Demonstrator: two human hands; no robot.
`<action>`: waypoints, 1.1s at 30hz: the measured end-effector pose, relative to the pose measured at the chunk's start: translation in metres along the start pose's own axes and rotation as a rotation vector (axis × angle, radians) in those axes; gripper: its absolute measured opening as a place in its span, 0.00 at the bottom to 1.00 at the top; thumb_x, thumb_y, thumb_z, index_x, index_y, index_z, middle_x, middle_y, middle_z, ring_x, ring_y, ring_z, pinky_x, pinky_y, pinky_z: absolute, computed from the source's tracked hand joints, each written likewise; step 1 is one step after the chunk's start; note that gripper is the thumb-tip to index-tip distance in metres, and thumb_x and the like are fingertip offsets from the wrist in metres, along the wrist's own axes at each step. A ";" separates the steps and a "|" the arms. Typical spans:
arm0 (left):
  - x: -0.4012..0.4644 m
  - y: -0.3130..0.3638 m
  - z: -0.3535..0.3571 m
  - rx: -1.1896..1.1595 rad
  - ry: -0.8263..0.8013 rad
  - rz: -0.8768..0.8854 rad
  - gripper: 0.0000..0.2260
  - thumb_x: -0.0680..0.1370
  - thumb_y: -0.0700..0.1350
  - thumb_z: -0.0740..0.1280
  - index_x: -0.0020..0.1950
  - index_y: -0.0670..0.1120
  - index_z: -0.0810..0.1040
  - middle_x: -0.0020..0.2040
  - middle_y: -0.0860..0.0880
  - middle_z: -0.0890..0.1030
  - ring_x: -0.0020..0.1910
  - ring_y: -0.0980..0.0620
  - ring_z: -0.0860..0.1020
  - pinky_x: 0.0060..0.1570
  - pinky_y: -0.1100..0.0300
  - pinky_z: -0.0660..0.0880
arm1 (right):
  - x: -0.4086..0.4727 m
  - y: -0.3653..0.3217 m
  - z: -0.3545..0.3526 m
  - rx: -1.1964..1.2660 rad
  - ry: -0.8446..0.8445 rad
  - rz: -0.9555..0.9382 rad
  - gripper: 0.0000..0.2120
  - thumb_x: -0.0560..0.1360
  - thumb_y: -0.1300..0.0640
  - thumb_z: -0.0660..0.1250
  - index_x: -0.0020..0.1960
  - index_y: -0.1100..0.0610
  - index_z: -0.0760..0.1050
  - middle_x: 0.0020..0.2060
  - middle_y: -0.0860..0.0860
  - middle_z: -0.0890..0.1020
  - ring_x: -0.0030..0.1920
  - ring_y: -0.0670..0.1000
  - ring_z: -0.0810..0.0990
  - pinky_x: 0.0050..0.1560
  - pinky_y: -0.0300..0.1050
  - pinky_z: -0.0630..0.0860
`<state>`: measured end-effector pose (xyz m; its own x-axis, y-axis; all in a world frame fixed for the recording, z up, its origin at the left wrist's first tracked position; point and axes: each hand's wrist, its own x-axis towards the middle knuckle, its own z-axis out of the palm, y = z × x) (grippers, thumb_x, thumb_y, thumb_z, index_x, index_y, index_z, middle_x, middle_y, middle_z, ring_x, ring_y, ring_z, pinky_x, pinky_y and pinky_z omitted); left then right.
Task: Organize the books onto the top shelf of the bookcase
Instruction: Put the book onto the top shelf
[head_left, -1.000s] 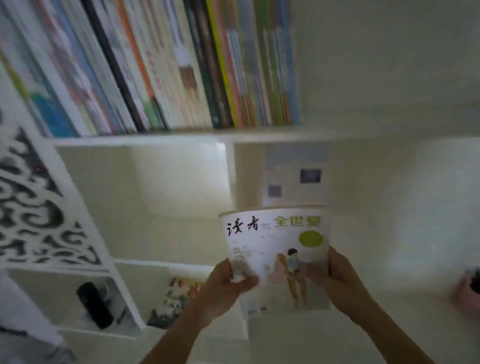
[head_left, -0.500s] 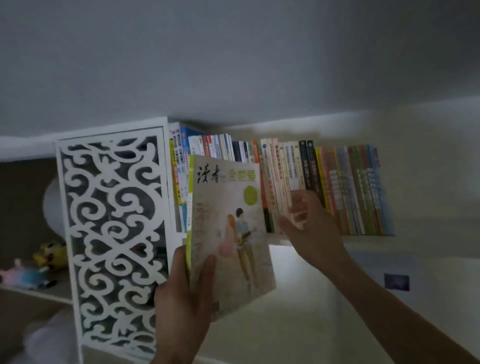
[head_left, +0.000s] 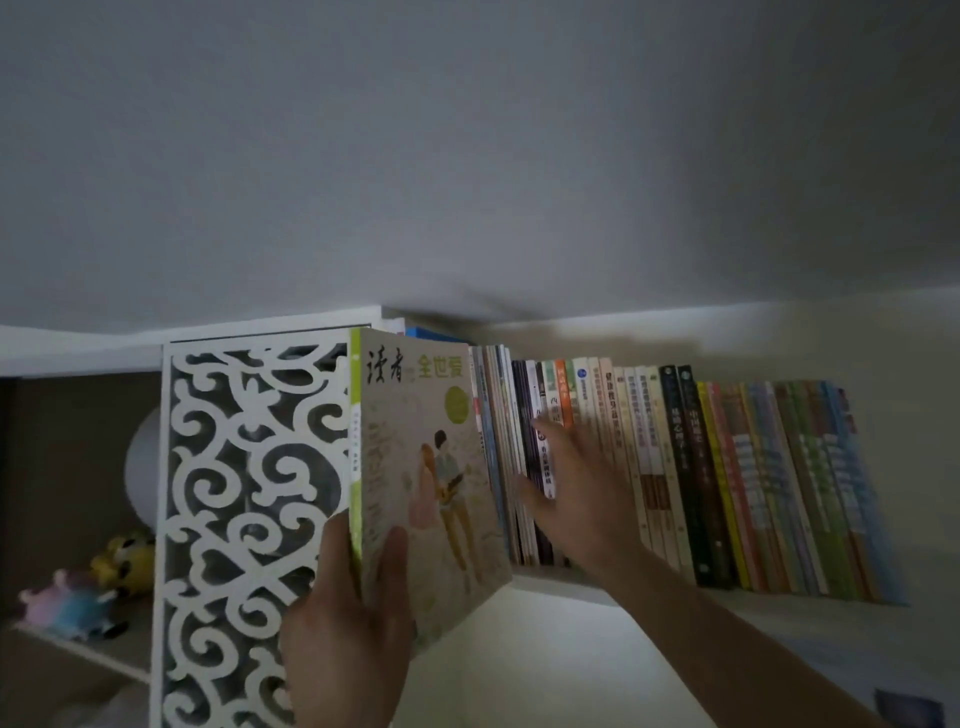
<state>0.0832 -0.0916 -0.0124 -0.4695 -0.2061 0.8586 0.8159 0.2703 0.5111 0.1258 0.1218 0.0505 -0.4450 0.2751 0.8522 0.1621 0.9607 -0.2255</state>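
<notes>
Holding one magazine (head_left: 415, 467), left hand (head_left: 343, 644) grips; right hand (head_left: 576, 493) spread on shelved books (head_left: 727, 483).

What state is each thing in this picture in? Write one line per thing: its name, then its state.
Magazine: upright, held up at the left end of the row, not yet shelved.
Left hand: gripping the magazine's bottom corner.
Right hand: fingers straight, against the book spines.
Row of books: standing on the top shelf, leaning.
Soft toys: lying on a lower side shelf.
</notes>
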 end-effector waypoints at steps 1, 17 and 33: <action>-0.001 0.002 0.005 -0.008 -0.017 0.022 0.14 0.78 0.60 0.62 0.55 0.52 0.73 0.29 0.56 0.74 0.22 0.49 0.75 0.23 0.63 0.69 | 0.001 0.002 0.001 0.012 -0.006 -0.004 0.31 0.78 0.41 0.67 0.77 0.45 0.61 0.75 0.48 0.67 0.72 0.52 0.70 0.63 0.53 0.76; -0.019 0.005 0.038 0.025 -0.092 0.157 0.21 0.77 0.56 0.62 0.57 0.40 0.82 0.23 0.52 0.73 0.18 0.57 0.61 0.29 0.75 0.60 | 0.011 0.014 0.001 -0.046 -0.021 -0.117 0.26 0.77 0.46 0.69 0.73 0.49 0.68 0.68 0.50 0.73 0.63 0.51 0.75 0.58 0.49 0.77; -0.012 0.019 0.020 0.048 -0.019 0.134 0.13 0.77 0.59 0.61 0.57 0.54 0.73 0.25 0.59 0.71 0.17 0.58 0.69 0.20 0.69 0.69 | 0.151 0.022 -0.067 -0.099 -0.376 -0.500 0.30 0.71 0.49 0.78 0.70 0.48 0.72 0.64 0.45 0.80 0.60 0.43 0.77 0.61 0.45 0.75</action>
<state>0.0975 -0.0653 -0.0123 -0.3640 -0.1473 0.9197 0.8548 0.3392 0.3927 0.1216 0.1816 0.2059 -0.7642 -0.1945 0.6150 -0.0727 0.9734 0.2175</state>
